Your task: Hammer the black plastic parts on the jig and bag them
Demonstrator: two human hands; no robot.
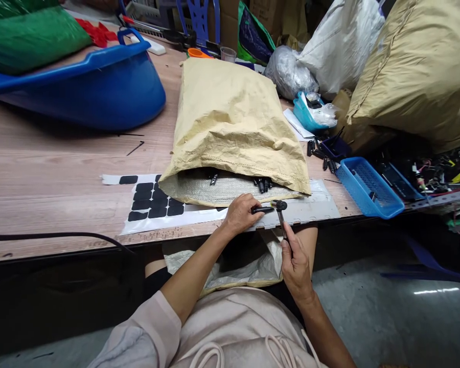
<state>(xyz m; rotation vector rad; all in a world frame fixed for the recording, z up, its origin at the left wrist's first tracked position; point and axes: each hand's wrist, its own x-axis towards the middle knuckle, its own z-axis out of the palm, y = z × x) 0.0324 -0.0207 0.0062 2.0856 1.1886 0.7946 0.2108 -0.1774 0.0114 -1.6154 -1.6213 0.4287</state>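
Observation:
My left hand [242, 215] is closed around a small black cylindrical part [263, 209], which lies sideways over the table's front edge. In my right hand [296, 263] is a ratchet wrench [281, 217], gripped by its handle. The wrench's dark round head meets or nearly touches the right end of the black part; the exact contact is too small to make out. Just beyond my hands, a tan woven sack [233, 117] lies with its mouth facing me, and several black parts [262, 184] show inside. Another open sack [245, 278] sits on my lap below the edge.
A large blue basin [99, 92] stands at left. A sheet with black stickers [151, 199] lies under the sack's left side. At right are a blue basket [368, 191], loose black parts [322, 153] and a bulky tan sack [417, 76]. A black cable [61, 236] crosses the left edge.

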